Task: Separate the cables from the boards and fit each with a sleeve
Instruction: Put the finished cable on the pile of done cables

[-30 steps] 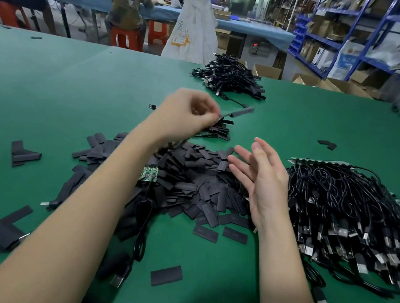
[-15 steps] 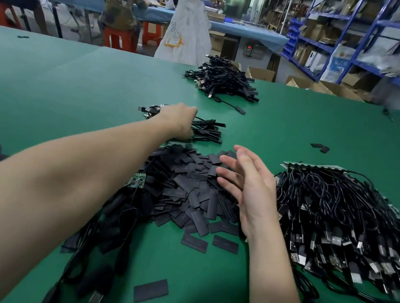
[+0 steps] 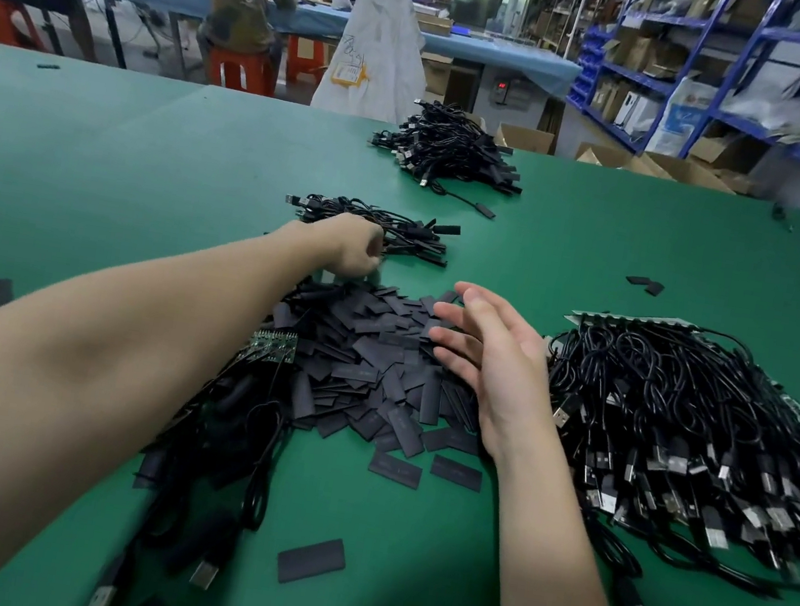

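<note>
Hands [image 3: 351, 251] [image 3: 492, 363], two; cable heaps [image 3: 709, 442], three.

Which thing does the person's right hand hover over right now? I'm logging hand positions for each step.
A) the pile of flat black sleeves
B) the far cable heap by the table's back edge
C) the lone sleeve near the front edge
A: the right hand, fingers spread and empty, hangs above the pile of flat black sleeves at mid-table.

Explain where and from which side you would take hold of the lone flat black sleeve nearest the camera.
Pinch the lone sleeve across its short width at one end, coming from above. It lies flat on the green table, apart from the pile, so nothing crowds its edges.
</note>
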Demonstrator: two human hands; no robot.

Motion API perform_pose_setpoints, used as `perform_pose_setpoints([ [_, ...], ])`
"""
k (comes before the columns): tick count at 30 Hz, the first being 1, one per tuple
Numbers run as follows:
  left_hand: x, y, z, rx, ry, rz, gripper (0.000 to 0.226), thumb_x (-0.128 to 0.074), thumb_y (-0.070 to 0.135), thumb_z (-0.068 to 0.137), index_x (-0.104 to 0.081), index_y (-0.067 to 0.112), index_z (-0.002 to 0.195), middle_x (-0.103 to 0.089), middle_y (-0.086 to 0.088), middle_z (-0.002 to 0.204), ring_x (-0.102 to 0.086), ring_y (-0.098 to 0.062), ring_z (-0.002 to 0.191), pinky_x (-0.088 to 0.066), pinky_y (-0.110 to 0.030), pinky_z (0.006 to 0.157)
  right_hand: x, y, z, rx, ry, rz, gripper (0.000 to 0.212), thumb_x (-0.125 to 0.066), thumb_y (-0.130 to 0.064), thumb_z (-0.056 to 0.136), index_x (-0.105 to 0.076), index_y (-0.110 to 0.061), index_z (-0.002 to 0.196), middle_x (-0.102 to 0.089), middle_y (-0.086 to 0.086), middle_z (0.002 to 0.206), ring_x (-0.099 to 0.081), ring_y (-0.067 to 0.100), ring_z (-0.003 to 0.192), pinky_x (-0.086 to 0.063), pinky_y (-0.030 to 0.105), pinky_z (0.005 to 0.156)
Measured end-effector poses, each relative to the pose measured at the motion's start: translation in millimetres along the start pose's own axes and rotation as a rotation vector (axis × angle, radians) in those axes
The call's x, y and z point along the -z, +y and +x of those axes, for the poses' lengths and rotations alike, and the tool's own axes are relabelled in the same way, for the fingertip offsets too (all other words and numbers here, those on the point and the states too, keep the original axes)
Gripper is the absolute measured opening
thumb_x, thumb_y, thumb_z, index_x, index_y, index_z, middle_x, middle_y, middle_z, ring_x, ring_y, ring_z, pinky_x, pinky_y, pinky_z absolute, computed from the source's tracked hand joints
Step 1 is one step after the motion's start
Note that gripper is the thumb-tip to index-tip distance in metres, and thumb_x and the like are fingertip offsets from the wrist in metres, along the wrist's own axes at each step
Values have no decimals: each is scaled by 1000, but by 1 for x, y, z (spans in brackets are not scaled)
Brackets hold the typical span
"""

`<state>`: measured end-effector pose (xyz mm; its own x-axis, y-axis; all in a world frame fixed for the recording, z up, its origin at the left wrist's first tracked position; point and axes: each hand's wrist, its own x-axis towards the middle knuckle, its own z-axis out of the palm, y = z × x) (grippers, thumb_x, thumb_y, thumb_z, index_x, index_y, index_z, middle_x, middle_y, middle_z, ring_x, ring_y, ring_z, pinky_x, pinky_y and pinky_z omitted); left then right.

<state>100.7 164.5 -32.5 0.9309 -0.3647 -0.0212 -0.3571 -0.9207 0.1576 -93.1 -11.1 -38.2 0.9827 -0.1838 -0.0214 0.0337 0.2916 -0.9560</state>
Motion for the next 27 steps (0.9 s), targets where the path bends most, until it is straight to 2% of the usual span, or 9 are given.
perform_pose_setpoints([
  [6, 13, 7, -46, -57, 135, -196, 15, -62, 34, 97, -65, 20, 100, -65, 0, 99, -60, -21, 94, -44, -30, 82, -2, 0, -2, -12, -14, -34, 18, -60, -24, 101, -73, -15, 109, -79, 3, 92, -69, 11, 69, -57, 20, 62],
  [10, 12, 14, -100, -34, 303, -411, 9, -63, 32, 95, -65, 26, 89, -64, 14, 84, -61, -8, 81, -42, -24, 77, -4, 1, -2, -18, -16, -97, 15, -60, -23, 101, -74, -17, 102, -78, -1, 85, -65, 8, 61, -50, 16, 53],
  [13, -7, 15, -136, 10, 419, -480, 8, -63, 30, 94, -65, 28, 87, -64, 18, 80, -59, 4, 75, -43, -22, 73, -14, 4, -3, -8, -61, -268, 13, -63, -23, 98, -75, -17, 100, -78, -3, 81, -59, 5, 54, -43, 15, 46],
  [15, -14, 15, -147, 59, 443, -504, 7, -62, 28, 94, -65, 28, 88, -65, 17, 80, -59, 4, 73, -45, -24, 74, -26, 4, -6, 5, -155, -477, 12, -66, -26, 94, -76, -20, 92, -78, -4, 78, -56, 6, 50, -40, 14, 45],
  [18, -7, 11, -151, 133, 526, -544, 8, -60, 26, 94, -64, 28, 87, -66, 16, 80, -62, -7, 75, -49, -26, 76, -58, 9, -17, 82, -303, -793, 13, -69, -30, 87, -75, -22, 79, -76, -9, 69, -59, 5, 46, -46, 16, 52],
  [20, -3, 9, -152, 164, 580, -594, 11, -60, 29, 94, -63, 29, 83, -65, 19, 76, -61, 3, 72, -47, -19, 70, -78, 18, -26, 131, -326, -962, 12, -73, -37, 79, -73, -25, 74, -74, -8, 66, -68, 8, 59, -54, 22, 62],
  [22, -4, 7, -155, 192, 546, -612, 12, -61, 32, 93, -64, 29, 82, -66, 19, 77, -59, 10, 73, -41, -11, 66, -91, 30, -33, 146, -324, -1086, 14, -77, -40, 73, -71, -28, 77, -74, -5, 73, -71, 15, 78, -58, 30, 76],
  [24, -8, 6, -157, 221, 510, -627, 13, -62, 34, 93, -67, 27, 84, -67, 18, 79, -61, 8, 77, -41, -12, 66, -95, 38, -36, 135, -301, -1076, 12, -79, -32, 75, -68, -27, 79, -73, -5, 73, -70, 18, 82, -58, 33, 79],
  [27, -6, 4, -158, 255, 518, -652, 15, -63, 36, 93, -69, 22, 89, -68, 15, 81, -62, 2, 79, -43, -23, 70, -91, 34, -35, 88, -253, -823, 17, -78, -16, 79, -67, -24, 89, -74, -5, 72, -70, 12, 66, -58, 29, 70],
])
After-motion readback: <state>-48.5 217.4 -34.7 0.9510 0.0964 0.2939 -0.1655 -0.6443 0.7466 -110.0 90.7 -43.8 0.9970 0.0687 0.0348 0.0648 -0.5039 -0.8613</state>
